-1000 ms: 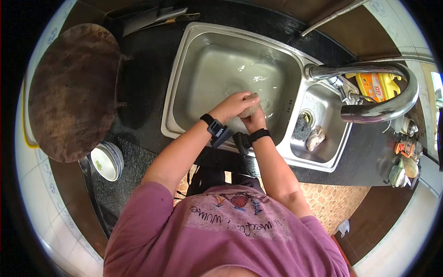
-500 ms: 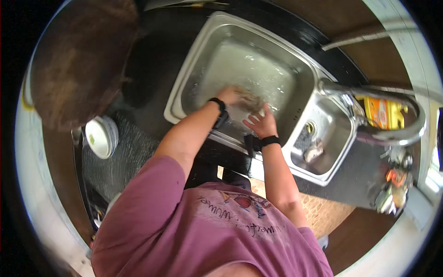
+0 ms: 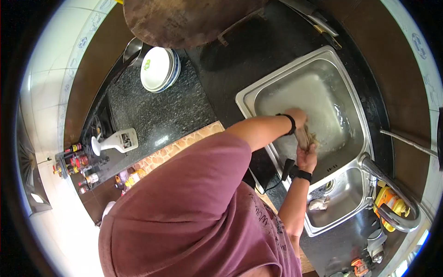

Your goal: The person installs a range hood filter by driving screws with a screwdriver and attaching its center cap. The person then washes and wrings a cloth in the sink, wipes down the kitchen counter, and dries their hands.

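My left hand (image 3: pixel 298 116) and my right hand (image 3: pixel 307 157) are both over the large sink basin (image 3: pixel 265 94), at its near side. Between them is a long greyish-brown bundle (image 3: pixel 302 137) with a ragged, stringy edge; its kind cannot be made out. The left hand is closed on its upper end, the fingers partly hidden. Closed around the lower end is the right hand, its thumb lying along the bundle. Cloudy water (image 3: pixel 318 101) stands in the basin below. A dark band is on each wrist.
A small basin (image 3: pixel 344 203) with a pale crumpled piece (image 3: pixel 318 203) adjoins on the right, under a curved tap (image 3: pixel 392 189). Yellow bottle (image 3: pixel 392 207) behind the tap. Stacked bowls (image 3: pixel 157 69), a spray bottle (image 3: pixel 115 141), a round brown board (image 3: pixel 184 23) and knives (image 3: pixel 318 27) lie around.
The view has swung to the left, showing more counter. My right hand, spread open beside the bundle before, has closed on it. The bundle now hangs lengthwise between both hands.
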The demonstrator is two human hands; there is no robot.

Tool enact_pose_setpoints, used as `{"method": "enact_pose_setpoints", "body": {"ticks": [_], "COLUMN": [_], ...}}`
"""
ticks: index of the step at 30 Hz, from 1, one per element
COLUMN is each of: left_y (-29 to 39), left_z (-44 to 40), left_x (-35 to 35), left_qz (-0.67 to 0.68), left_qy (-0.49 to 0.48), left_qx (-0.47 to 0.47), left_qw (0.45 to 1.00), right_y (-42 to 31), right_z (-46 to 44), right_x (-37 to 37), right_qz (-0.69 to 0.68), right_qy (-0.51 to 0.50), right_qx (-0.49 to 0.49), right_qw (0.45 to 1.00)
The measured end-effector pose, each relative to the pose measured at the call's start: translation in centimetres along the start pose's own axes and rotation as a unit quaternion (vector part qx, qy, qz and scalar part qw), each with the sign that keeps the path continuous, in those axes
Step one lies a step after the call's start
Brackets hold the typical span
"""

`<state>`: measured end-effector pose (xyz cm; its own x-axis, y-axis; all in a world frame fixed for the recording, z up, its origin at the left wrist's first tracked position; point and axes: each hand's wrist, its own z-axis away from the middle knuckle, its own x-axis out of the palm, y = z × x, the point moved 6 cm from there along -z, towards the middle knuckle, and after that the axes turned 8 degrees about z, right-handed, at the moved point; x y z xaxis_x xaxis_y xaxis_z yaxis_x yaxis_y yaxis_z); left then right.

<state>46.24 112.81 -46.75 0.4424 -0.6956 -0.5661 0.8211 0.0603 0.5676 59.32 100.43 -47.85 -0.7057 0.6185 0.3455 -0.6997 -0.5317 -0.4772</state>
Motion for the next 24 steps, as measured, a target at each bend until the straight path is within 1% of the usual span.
{"method": "enact_pose_setpoints", "body": {"ticks": [1, 2, 3, 4, 5, 6, 7, 8, 9, 10, 11, 12, 14, 15, 16, 17, 18, 19, 20, 21, 22, 23, 24], "left_y": [-1.4, -2.0, -3.1, -4.0, -3.7, -4.0, -3.0, -1.2, 3.1, 4.8, 6.4, 7.5, 10.3, 10.0, 9.1, 8.3, 8.4, 6.7, 4.9, 3.7, 3.7, 3.6, 4.2], "left_z": [-0.2, -0.6, 0.7, 2.4, 3.3, 0.1, -0.5, -0.8, 2.7, 2.3, 1.8, 3.2, 6.7, 6.6, 6.0, 5.6, 6.4, 7.0, 7.3, 6.1, 6.6, 7.5, 8.4], "left_x": [-0.5, 0.1, -1.5, -2.9, -3.4, -0.6, 0.4, 1.4, 0.3, 1.7, 2.9, 2.2, 0.1, 0.5, 0.0, -0.8, -1.6, -2.5, -3.1, -1.1, -1.0, 0.4, 1.6], "left_qz": [0.004, 0.006, 0.069, 0.130, 0.111, 0.072, 0.031, 0.069, 0.105, 0.094, 0.083, 0.081, 0.177, 0.176, 0.254, 0.328, 0.328, 0.339, 0.345, 0.424, 0.422, 0.532, 0.624], "left_qy": [0.070, 0.073, 0.214, 0.348, 0.347, 0.215, 0.078, -0.005, -0.089, -0.077, -0.064, -0.061, -0.146, -0.139, -0.044, 0.050, 0.053, 0.074, 0.094, -0.018, -0.020, -0.116, -0.209], "left_qx": [-0.004, -0.008, -0.089, -0.162, -0.166, -0.093, -0.019, 0.041, 0.100, 0.166, 0.232, 0.233, 0.243, 0.245, 0.247, 0.246, 0.250, 0.122, -0.008, -0.040, -0.040, -0.101, -0.159], "left_qw": [0.998, 0.997, 0.970, 0.914, 0.916, 0.969, 0.996, 0.997, 0.985, 0.979, 0.967, 0.967, 0.943, 0.943, 0.934, 0.910, 0.910, 0.930, 0.934, 0.905, 0.906, 0.833, 0.736], "right_y": [0.6, 1.2, 1.0, 0.6, 0.4, 0.3, 0.3, -0.1, -1.0, -1.5, -1.6, -1.7, -2.4, -2.6, -2.8, -3.0, -3.4, -3.7, -3.9, -4.3, -4.7, -5.1, -4.7], "right_z": [-0.1, -0.3, 1.2, 1.9, 2.7, 3.1, 3.2, 3.2, 4.4, 5.2, 4.2, 3.5, 1.7, 0.5, 0.9, 1.4, 1.8, 1.9, 1.8, 2.1, 3.4, 4.7, 5.1], "right_x": [-0.5, -0.8, -0.6, -0.3, 0.3, 0.8, 1.3, 1.8, 3.1, 3.9, 2.9, 2.0, 0.4, -0.6, 0.0, 0.2, 0.4, 1.1, 1.6, 2.5, 4.1, 4.6, 5.4], "right_qz": [0.015, 0.029, 0.096, 0.097, 0.085, 0.074, 0.037, 0.038, 0.020, 0.003, 0.000, 0.001, -0.002, -0.010, -0.007, -0.008, -0.010, -0.048, -0.047, 0.014, 0.073, 0.117, 0.111], "right_qy": [-0.028, -0.059, 0.006, 0.005, -0.016, -0.038, -0.051, -0.056, -0.033, -0.008, -0.030, -0.033, -0.045, -0.059, -0.064, -0.054, -0.043, -0.066, -0.070, -0.099, -0.124, -0.050, -0.048], "right_qx": [0.025, 0.051, 0.073, 0.073, 0.090, 0.106, 0.120, 0.119, 0.111, 0.104, 0.109, 0.107, 0.057, 0.036, 0.033, 0.005, -0.023, -0.026, -0.027, -0.061, -0.095, -0.141, -0.144], "right_qw": [0.999, 0.997, 0.993, 0.993, 0.992, 0.991, 0.991, 0.991, 0.993, 0.995, 0.994, 0.994, 0.997, 0.998, 0.997, 0.999, 0.999, 0.996, 0.996, 0.993, 0.985, 0.982, 0.982]}}
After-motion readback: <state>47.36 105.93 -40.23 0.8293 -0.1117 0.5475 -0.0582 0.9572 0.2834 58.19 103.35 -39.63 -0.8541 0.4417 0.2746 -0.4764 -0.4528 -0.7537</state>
